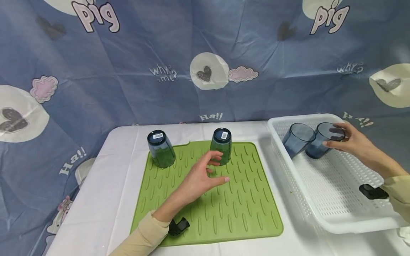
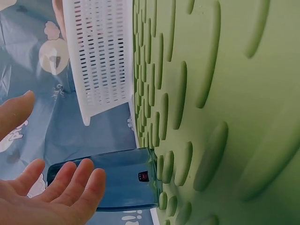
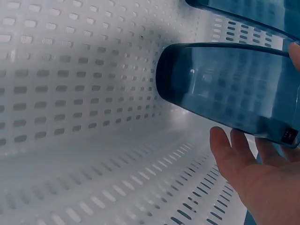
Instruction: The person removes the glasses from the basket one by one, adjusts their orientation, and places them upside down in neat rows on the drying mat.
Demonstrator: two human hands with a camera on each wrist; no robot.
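In the head view, my right hand (image 1: 353, 140) is at the rim of a blue drinking glass (image 1: 320, 144) leaning inside the white basket, thumb on one side and fingers on the other. The right wrist view has those fingers (image 3: 229, 154) along the side of this glass (image 3: 229, 89). A second blue glass (image 1: 299, 138) leans beside it, mouth up. Over the green mat (image 1: 237, 213), my left hand (image 1: 201, 177) is held with fingers spread and nothing in its grasp. Its fingertips overlap an upside-down glass (image 1: 225, 145) with a label on its base.
Another upside-down glass (image 1: 161, 151) stands at the mat's far left corner. The perforated basket (image 1: 291, 174) is to the right of the mat on a white-covered table (image 1: 105, 199). A blue printed cloth (image 1: 153, 96) hangs behind the table.
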